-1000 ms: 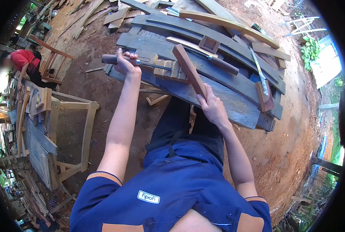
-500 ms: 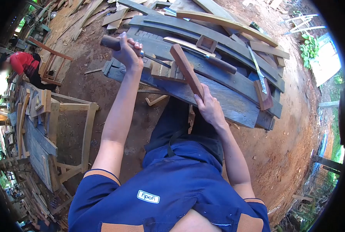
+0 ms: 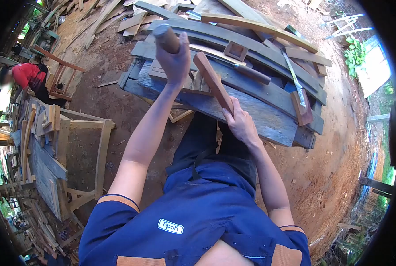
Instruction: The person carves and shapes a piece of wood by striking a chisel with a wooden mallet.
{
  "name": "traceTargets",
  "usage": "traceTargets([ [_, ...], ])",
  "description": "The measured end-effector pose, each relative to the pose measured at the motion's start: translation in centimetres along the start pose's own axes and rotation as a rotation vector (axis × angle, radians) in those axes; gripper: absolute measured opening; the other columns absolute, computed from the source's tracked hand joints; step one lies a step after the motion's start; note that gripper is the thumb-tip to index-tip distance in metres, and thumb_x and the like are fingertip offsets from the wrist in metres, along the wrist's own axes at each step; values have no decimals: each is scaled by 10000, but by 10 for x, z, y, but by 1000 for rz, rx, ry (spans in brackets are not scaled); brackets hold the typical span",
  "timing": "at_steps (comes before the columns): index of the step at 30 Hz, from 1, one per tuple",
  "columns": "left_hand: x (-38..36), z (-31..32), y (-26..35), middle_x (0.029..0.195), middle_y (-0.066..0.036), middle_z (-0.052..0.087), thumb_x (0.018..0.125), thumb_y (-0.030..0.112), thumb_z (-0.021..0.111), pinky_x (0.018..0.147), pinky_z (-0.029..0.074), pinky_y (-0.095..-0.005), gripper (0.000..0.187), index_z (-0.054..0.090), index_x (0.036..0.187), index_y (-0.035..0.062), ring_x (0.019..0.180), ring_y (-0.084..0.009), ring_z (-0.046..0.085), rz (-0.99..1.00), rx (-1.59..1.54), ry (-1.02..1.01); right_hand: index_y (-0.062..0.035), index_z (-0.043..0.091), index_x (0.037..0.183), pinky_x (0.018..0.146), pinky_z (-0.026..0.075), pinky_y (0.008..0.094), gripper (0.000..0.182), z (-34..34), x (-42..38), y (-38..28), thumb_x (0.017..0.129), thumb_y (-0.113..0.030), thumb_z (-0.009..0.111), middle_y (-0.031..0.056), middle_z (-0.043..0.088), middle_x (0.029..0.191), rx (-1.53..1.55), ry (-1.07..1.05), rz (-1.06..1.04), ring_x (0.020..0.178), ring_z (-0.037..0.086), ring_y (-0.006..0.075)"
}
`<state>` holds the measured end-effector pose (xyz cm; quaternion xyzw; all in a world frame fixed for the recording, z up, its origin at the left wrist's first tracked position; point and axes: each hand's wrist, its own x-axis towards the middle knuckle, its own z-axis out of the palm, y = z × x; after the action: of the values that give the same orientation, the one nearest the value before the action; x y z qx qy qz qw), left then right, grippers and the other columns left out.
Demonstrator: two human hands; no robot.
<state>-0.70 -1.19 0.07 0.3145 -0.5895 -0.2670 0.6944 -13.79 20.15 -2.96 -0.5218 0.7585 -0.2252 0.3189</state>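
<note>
My left hand (image 3: 175, 64) is wrapped around the thick wooden handle of a chisel (image 3: 166, 39), whose butt end points up toward me. The chisel's blade is hidden behind the hand. Just below and beside it lies a pale wooden block (image 3: 159, 70) on the workbench (image 3: 269, 119). My right hand (image 3: 241, 122) grips the lower end of a reddish-brown wooden bar (image 3: 212, 77), which slants up and left over the bench edge. A second chisel (image 3: 253, 74) with a dark handle lies on the bench to the right of the bar.
A square hollow wooden piece (image 3: 236, 51) sits farther back on the bench. A long curved board (image 3: 260, 30) lies behind it. At the right end rests a dark reddish block (image 3: 302, 111). A person in red (image 3: 25, 75) bends over at left, near a wooden frame (image 3: 101, 150).
My left hand has moved right and tipped the chisel from slanting to more upright, its handle end now toward me. The right hand and the bar have barely moved.
</note>
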Motion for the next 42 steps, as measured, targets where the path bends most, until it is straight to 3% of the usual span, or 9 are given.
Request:
traceTargets([
  [3,-3,16,13,790,-86,667,865,175,712,655,532,-315,261,573,1006,4,688,-204,677,-25,16,-19,-128,388,1364,783,489,550,464,1,0,1,966,-343,494,293,665,948,-43,27,-4,879,653,483],
  [7,-1,27,24,752,-129,675,858,168,709,625,536,-336,244,573,971,0,695,-241,712,151,87,9,-76,433,1334,727,510,455,453,-14,10,-8,966,-330,509,228,663,910,392,-120,51,768,674,371],
  [9,-7,27,23,723,-137,668,855,167,708,610,534,-348,237,564,953,7,681,-264,713,147,112,-2,-42,465,1300,688,499,368,437,-39,0,-38,959,-306,533,177,642,890,542,93,-220,697,638,274],
  [14,-14,28,38,728,-147,669,838,130,710,608,531,-355,215,541,915,22,691,-288,713,158,94,-51,-54,438,1311,699,517,429,456,-106,-25,-120,948,-297,567,262,659,894,424,432,-544,849,697,371],
  [18,-14,27,34,729,-149,667,820,104,715,613,534,-350,218,537,918,24,702,-302,713,217,80,-74,-87,428,1331,743,511,524,452,-111,-19,-114,934,-255,566,264,671,912,-122,296,-492,877,653,464],
  [27,-13,19,22,786,-100,669,799,85,713,689,528,-327,261,550,994,24,735,-224,699,175,21,-95,-71,438,1347,780,510,500,475,-107,-19,-110,933,-262,572,263,674,990,-83,294,-451,931,648,458],
  [31,9,1,1,656,-27,525,876,35,629,373,438,-241,248,446,1042,36,417,-87,491,-69,-38,75,-88,437,1356,855,486,496,469,-93,-9,-88,948,-293,544,274,667,1017,113,202,-396,1009,638,441],
  [36,15,-40,-10,644,-32,505,914,91,636,358,456,-217,395,379,1187,-33,423,-88,477,-538,-395,463,-124,435,1351,863,476,505,453,-35,14,-26,950,-317,516,272,659,1050,205,-41,-33,1003,632,457],
  [42,-8,-79,-36,579,-27,536,958,184,611,377,448,-241,261,408,1060,57,452,-105,538,-803,-292,930,-164,401,1373,882,461,553,473,-3,15,1,951,-351,507,283,647,1081,108,-47,-27,1041,604,485],
])
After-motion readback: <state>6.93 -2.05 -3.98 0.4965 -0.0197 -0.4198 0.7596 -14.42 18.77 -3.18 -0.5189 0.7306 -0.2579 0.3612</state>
